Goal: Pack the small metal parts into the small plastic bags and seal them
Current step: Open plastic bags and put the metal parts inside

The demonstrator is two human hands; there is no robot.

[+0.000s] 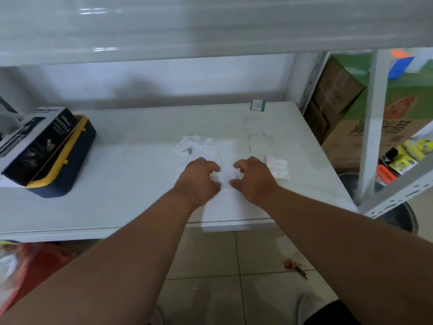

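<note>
Both hands work one small plastic bag (226,177) near the shelf's (117,207) front edge: left hand (199,181) and right hand (251,178) have fingers curled, pinching its two ends. Probably sealing: keep strip flat, press across evenly. Metal parts (187,150) lie behind, toward the back edge; whether any are inside the bag is unclear.

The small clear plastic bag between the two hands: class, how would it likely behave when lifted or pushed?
The small clear plastic bag looks thin and crinkled, so it is probably floppy and very light. On the smooth white shelf it would likely slide when pushed. Left hand and right hand both pinch it, probably to steady it.
</note>
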